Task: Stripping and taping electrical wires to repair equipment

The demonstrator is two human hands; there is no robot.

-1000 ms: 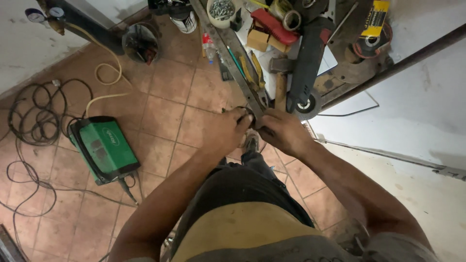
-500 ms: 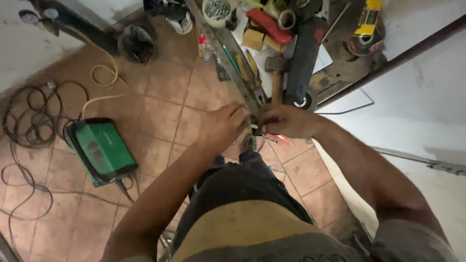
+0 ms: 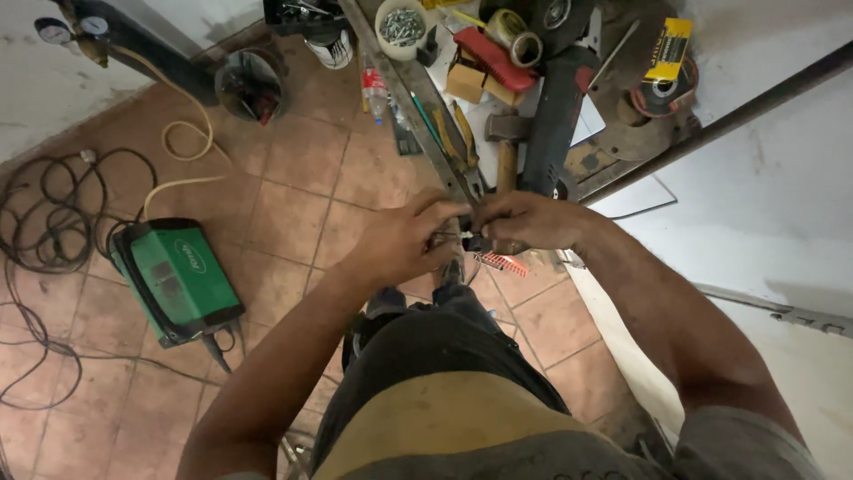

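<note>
Left hand (image 3: 404,240) and right hand (image 3: 533,222): fingers closed together on a small dark part (image 3: 474,242), held between them above the tiled floor (image 3: 293,196). Green welding machine (image 3: 176,280): on floor, left. Hammer (image 3: 506,142), container of screws (image 3: 402,25): beyond hands.

Single head-worn view, facing steeply down, hands close below, tiled floor (image 3: 293,191) farther off

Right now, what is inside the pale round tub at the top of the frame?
The pale tub holds a heap of small silvery metal fasteners, probably screws. Whatever lies beneath that heap, and the tub's bottom, is covered.
</note>
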